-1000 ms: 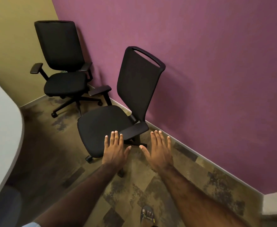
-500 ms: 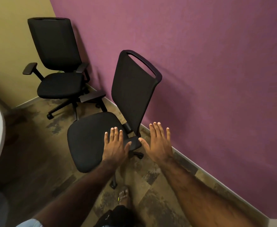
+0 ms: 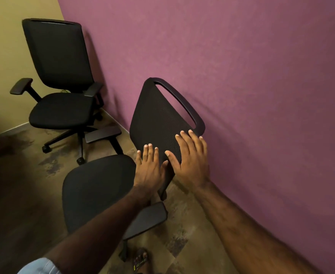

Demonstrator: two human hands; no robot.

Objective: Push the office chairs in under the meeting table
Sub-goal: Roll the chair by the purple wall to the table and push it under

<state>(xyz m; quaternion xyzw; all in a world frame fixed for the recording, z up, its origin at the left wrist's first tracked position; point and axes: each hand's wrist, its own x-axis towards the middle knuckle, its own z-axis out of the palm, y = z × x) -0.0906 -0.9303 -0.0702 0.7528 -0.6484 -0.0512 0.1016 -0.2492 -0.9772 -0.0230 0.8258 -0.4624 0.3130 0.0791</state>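
hands (image 3: 170, 163) spread flat, near chair (image 3: 156, 119) backrest

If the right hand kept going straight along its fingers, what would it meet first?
The right hand points at the near chair's backrest; it likely meets that mesh first, just below the handle opening, if not touching already. Depth is unclear.

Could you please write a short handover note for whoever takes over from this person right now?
Left hand: open, flat, at the lower edge of the near black mesh office chair's backrest.
Right hand: open, palm on that backrest's lower corner.
Second black armchair stands in the corner where the olive and purple walls meet.
Done: no chair pushed in; the table is out of view.
Left: push in both chairs.
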